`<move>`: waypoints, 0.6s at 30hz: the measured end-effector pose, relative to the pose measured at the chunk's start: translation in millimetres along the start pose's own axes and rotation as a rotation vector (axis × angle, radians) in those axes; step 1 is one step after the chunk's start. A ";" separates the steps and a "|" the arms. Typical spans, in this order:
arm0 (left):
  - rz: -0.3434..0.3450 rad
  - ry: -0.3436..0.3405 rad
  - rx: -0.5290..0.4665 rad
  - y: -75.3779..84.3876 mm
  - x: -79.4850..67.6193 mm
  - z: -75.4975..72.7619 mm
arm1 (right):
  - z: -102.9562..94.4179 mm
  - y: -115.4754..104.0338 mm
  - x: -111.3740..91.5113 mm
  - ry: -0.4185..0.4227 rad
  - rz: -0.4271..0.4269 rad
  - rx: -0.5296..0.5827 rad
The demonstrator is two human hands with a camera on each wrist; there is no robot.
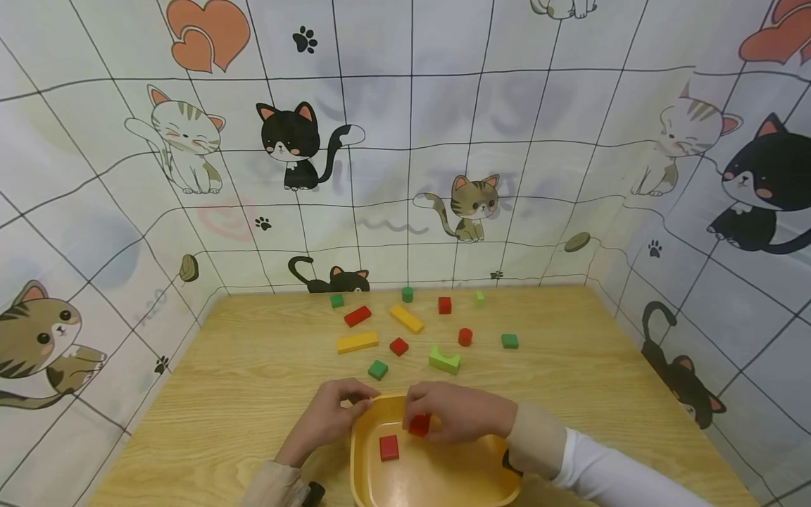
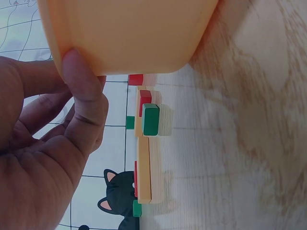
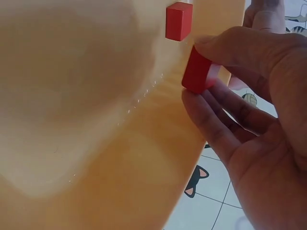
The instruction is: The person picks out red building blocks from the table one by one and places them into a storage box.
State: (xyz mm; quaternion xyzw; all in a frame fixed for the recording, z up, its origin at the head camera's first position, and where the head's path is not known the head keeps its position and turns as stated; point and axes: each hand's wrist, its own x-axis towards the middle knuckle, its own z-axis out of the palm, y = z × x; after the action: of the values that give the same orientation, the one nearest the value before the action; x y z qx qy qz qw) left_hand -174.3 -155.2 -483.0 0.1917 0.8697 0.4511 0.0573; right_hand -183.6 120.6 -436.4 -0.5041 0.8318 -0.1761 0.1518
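A yellow plastic bin (image 1: pixel 358 461) stands at the table's near edge. My left hand (image 1: pixel 331 417) pinches its far left rim between thumb and fingers, as the left wrist view also shows. Inside the bin, my right hand (image 1: pixel 465 414) holds a red block (image 3: pixel 197 72) between thumb and fingertips, close by the far wall. Another red block (image 1: pixel 389 448) lies on the bin's floor, left of the held one. Just beyond the bin are a green block (image 1: pixel 377 370) and a light green arched block (image 1: pixel 445 360).
Farther back on the wooden table (image 1: pixel 253 366) lie several loose blocks, among them a yellow bar (image 1: pixel 357 343), a red cube (image 1: pixel 445 305), a red cylinder (image 1: pixel 465 336) and a green cylinder (image 1: pixel 407 294). A cat-print curtain (image 1: pixel 405 127) encloses the back and sides.
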 end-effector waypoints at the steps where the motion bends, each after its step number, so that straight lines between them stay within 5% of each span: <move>1: 0.002 0.002 0.000 0.2 0.0 0.0 | -0.2 -0.5 0.4 -0.014 0.004 -0.007; 10: 0.006 0.007 -0.009 -0.2 -0.7 -0.4 | 6.7 -4.8 7.4 -0.115 0.062 -0.065; 18: 0.009 0.009 -0.013 0.2 -1.4 0.2 | 16.2 -8.0 13.3 -0.178 0.025 -0.139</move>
State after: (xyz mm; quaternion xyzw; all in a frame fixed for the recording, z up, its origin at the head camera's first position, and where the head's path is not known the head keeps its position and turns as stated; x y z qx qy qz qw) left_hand -172.9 -155.5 -483.1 0.1932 0.8662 0.4578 0.0524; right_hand -176.3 102.9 -448.4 -0.5164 0.8316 -0.0705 0.1917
